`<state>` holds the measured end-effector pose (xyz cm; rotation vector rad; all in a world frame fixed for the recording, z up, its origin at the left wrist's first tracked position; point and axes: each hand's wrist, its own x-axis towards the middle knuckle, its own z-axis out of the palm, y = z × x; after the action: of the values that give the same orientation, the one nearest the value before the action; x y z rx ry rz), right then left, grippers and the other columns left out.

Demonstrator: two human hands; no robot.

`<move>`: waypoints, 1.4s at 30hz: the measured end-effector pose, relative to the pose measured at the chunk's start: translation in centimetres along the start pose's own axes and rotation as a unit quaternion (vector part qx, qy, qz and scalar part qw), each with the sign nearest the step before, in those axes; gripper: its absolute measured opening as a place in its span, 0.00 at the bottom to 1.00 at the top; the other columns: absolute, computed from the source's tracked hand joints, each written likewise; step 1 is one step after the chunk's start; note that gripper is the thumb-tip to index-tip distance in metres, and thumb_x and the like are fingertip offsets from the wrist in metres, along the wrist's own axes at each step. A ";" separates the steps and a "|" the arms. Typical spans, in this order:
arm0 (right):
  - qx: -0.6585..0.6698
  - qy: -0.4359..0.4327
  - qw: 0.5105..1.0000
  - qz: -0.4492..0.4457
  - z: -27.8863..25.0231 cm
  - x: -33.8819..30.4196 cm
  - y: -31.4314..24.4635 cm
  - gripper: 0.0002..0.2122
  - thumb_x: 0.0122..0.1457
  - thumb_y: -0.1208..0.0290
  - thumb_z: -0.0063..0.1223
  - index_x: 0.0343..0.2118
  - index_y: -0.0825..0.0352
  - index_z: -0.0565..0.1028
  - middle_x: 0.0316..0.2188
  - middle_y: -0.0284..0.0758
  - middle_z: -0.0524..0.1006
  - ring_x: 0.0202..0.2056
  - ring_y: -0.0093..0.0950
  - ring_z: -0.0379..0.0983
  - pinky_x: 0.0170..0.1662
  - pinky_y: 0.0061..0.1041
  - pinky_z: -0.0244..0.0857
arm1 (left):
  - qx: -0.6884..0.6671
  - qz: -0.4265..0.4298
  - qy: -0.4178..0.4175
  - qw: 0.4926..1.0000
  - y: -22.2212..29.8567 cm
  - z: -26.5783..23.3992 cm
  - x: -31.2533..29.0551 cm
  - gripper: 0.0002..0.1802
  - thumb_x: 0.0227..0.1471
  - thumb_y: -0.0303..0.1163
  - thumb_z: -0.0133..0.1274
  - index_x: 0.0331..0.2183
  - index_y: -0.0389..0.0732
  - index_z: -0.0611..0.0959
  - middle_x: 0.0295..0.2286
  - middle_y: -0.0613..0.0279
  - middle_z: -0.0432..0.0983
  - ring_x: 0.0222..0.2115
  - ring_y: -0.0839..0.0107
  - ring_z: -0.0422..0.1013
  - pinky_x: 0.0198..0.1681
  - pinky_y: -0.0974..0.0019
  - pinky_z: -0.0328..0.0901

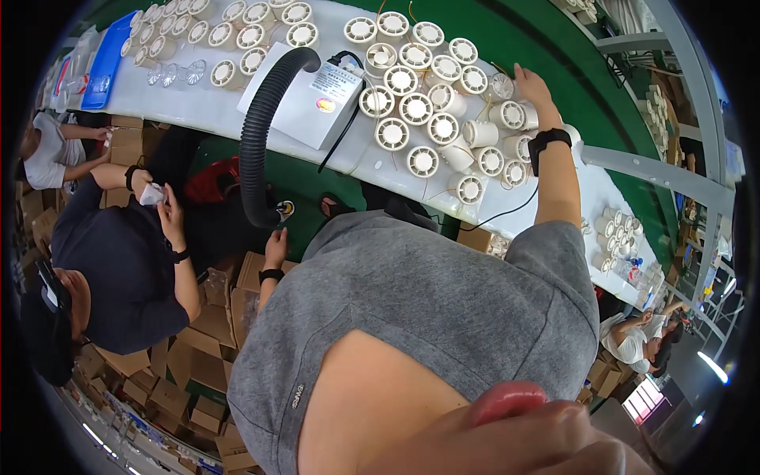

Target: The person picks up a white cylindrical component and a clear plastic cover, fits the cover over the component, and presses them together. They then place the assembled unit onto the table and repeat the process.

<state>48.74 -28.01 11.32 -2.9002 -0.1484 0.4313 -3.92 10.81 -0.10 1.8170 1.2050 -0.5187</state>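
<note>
My right arm stretches over the white table to its far edge. My right hand is there with its fingers apart, right beside a clear round plastic piece; I cannot tell whether they touch. Below it lie white cylindrical fan units with round spoked ends and thin wires. Several stand upright, and a few, such as one white cylinder, lie tipped over. Lowered beside my body is my left hand, its fingers loosely extended and nothing visible in it, just below the end of a black corrugated hose.
The hose bends over a white metal box with a black cable. More fan units and a blue tray are on the left. A co-worker sits there holding a small white part. Grey metal posts stand right; cardboard boxes fill the floor.
</note>
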 end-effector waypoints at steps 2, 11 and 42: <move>0.010 0.026 1.000 -0.004 0.2 -0.6 0.3 0.22 0.51 0.52 0.32 0.39 0.66 0.67 0.36 0.48 0.69 0.41 0.39 0.64 0.45 0.31 0.56 | 0.009 0.000 -0.006 1.000 0.4 0.2 1.6 0.19 0.48 0.43 0.41 0.32 0.35 0.72 0.18 0.57 0.69 0.19 0.66 0.67 0.24 0.67 0.62; 0.108 0.150 0.966 -0.179 0.5 2.3 7.8 0.17 0.54 0.71 0.31 0.46 0.71 0.60 0.47 0.44 0.60 0.49 0.37 0.55 0.53 0.26 0.46 | -0.012 0.282 0.219 0.934 9.4 -9.2 4.2 0.14 0.47 0.39 0.42 0.30 0.38 0.73 0.23 0.48 0.70 0.27 0.54 0.67 0.28 0.63 0.61; 0.277 0.230 0.914 -0.190 -6.9 -19.1 -12.4 0.15 0.56 0.66 0.33 0.44 0.69 0.61 0.36 0.37 0.68 0.38 0.25 0.64 0.38 0.23 0.58 | 0.321 0.324 0.242 0.856 29.4 -18.3 11.2 0.33 0.41 0.57 0.41 0.43 0.42 0.66 0.30 0.49 0.66 0.28 0.57 0.67 0.29 0.61 0.62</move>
<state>31.74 -19.65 25.75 -2.2544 -0.4255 -0.2466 24.99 27.52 14.27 2.8925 0.6444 -0.0472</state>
